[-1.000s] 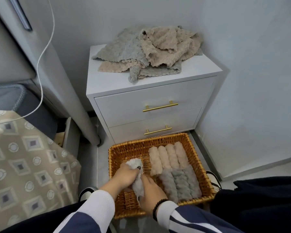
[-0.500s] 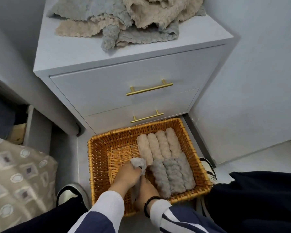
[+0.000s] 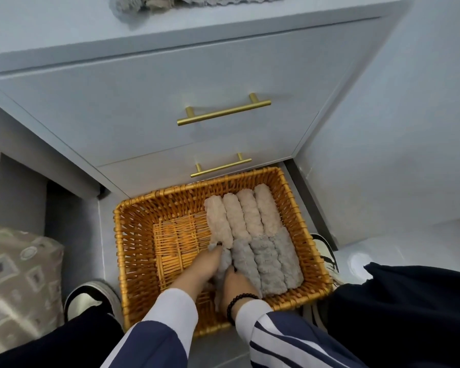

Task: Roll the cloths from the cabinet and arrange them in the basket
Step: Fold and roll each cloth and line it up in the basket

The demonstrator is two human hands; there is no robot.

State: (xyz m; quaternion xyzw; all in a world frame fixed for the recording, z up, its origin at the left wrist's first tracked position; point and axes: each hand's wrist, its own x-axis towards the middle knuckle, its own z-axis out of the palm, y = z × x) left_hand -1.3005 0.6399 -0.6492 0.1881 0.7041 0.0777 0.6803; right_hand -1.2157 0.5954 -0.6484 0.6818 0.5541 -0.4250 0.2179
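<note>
both hands are down in the wicker basket [image 3: 122, 235], tucking a grey rolled cloth [image 3: 223, 264] into the near row. the left hand [image 3: 197, 266] cups it from the bare side with its fingertips up by the roll's far end, and the right hand [image 3: 237, 281], with a bead bracelet [image 3: 241, 301] on the wrist, presses in from the other side; so each grip holds this one roll between them. the roll sits touching the three grey rolls [image 3: 271, 261] already laid side by side, just below four beige rolls [image 3: 242, 216] lined up along the far row.

this stuff looks soft, light and fluffy, nothing fragile, but a roll like that will likely spring loose if let go early. best hold is probably along its length, squeezing both sides so the loose edge stays pinned underneath or against its neighbour.

more unrolled cloths [image 3: 154, 2] wait on top of the white cabinet [image 3: 144, 96], so by my reckoning there's plenty left to do.
</note>
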